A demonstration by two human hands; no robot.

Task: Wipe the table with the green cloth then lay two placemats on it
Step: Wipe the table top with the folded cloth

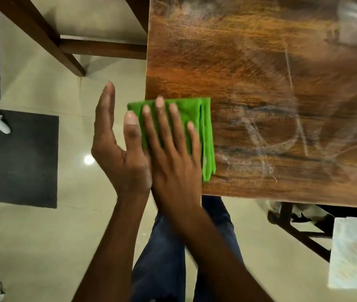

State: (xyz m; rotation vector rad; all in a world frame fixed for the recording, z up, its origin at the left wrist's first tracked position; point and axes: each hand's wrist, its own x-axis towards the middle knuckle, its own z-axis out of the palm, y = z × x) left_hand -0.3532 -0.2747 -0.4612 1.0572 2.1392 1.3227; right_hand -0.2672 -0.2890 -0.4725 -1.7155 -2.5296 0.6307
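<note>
A folded green cloth [203, 131] lies at the near left corner of the wooden table [260, 73], its left end hanging past the table's edge. My right hand [173, 153] presses flat on the cloth with straight, spread fingers. My left hand [116, 147] is held palm up just off the table's left edge, beside and slightly under the cloth's overhanging end, fingers straight. White smear marks [278, 138] show on the tabletop to the right of the cloth. No placemats are in view.
A wooden chair frame [68, 46] stands at the upper left beside the table. A dark mat [27, 160] lies on the tiled floor to the left. Another chair [299, 227] and a white object [352, 253] sit at the lower right. My legs [164, 258] are below.
</note>
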